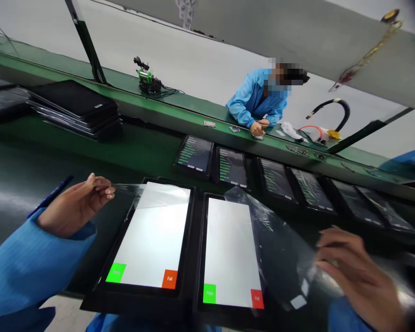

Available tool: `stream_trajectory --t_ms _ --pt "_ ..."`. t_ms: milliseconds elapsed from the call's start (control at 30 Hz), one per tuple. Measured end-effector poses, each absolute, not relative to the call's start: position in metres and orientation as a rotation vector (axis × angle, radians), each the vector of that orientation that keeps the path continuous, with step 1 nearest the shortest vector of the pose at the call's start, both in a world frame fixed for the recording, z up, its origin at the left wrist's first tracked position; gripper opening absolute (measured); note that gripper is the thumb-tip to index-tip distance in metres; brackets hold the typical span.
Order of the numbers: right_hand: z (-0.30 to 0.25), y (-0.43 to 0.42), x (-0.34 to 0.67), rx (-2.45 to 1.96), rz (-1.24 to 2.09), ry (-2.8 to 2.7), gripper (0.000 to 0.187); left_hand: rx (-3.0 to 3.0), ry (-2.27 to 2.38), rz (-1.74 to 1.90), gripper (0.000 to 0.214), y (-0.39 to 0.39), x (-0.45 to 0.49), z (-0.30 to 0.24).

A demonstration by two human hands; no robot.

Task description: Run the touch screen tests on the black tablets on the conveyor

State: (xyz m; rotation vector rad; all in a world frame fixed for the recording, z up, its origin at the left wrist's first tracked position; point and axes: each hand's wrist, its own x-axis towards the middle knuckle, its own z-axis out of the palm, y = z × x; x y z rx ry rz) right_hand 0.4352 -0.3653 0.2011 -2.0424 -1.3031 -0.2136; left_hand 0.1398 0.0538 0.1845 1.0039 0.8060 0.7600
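Observation:
Two tablets with lit white screens lie side by side before me: the left tablet and the right tablet. Each shows a green box and a red or orange "Fail" box along its bottom. My left hand pinches a corner of a clear film that stretches over the top of the left tablet. On the other side, my right hand grips the edge of a larger clear film, lifted off to the right of the right tablet. White labels sit near that film's lower corner. A blue pen is behind my left wrist.
Several tablets with green lines of text lie in a row behind. A stack of dark tablets stands at the left. Across a green ledge, a person in blue handles small parts; another blue sleeve shows far right.

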Motion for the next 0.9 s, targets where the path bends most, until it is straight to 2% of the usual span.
stream_trajectory --t_ms 267,433,533,600,667,767,900 --pt "0.180 -0.314 0.395 -1.911 0.124 -1.776 0.006 0.958 0.756 0.902 0.054 0.057 0.147 0.191" --pt "0.161 -0.268 0.334 -1.718 0.640 -2.251 0.012 0.965 0.703 0.930 0.053 0.052 0.143 0.194" --pt "0.153 -0.251 0.319 -1.739 0.882 -2.295 0.013 1.011 0.635 0.865 0.049 0.052 0.132 0.189" --pt "0.150 -0.247 0.319 -1.789 0.924 -2.261 0.012 1.052 0.589 0.817 0.037 0.054 0.122 0.183" --pt "0.147 -0.247 0.325 -1.812 0.925 -2.233 0.023 1.080 0.567 0.804 0.015 0.057 0.115 0.177" --pt "0.143 -0.248 0.333 -1.824 0.953 -2.202 0.026 1.078 0.598 0.787 0.040 0.059 0.113 0.173" --pt "0.140 -0.243 0.339 -1.878 0.976 -2.109 0.030 1.044 0.636 0.793 0.047 0.057 0.120 0.180"
